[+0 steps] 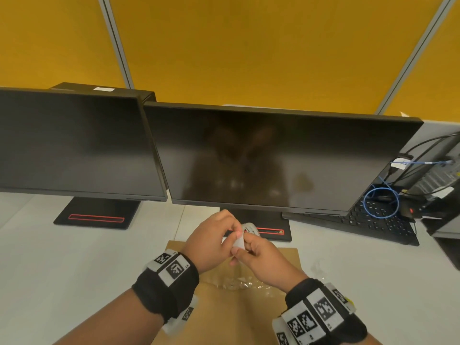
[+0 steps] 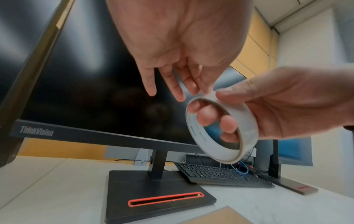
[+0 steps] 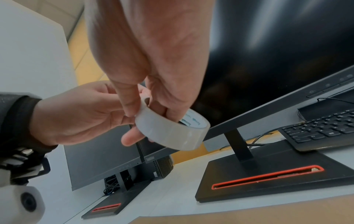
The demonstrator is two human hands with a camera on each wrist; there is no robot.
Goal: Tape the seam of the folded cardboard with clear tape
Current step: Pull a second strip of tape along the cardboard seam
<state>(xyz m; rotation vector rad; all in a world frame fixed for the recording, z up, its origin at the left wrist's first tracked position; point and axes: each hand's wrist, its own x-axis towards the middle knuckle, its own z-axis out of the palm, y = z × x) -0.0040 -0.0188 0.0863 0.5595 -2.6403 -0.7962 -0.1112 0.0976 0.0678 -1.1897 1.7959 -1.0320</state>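
A roll of clear tape (image 1: pixel 246 232) is held in the air between both hands, above the far end of the flat brown cardboard (image 1: pixel 224 317). My right hand (image 1: pixel 240 251) grips the roll, with fingers through its core (image 2: pixel 208 116) and the thumb on its outer face (image 3: pixel 128 106). My left hand (image 1: pixel 232 241) pinches the roll's outer face from the left; its thumb sits under the roll (image 3: pixel 132 137) and two fingers stick out free (image 2: pixel 151 84). Crumpled clear film (image 1: pixel 239 282) lies on the cardboard below the hands. No seam is visible.
Two dark monitors (image 1: pixel 273 155) (image 1: pixel 74 140) stand close behind, their black bases (image 1: pixel 268 227) with red slots on the white desk (image 1: pixel 87 265). A black keyboard (image 1: pixel 383 222), blue cable (image 1: pixel 380 202) and a computer sit at the right. Yellow partitions rise behind.
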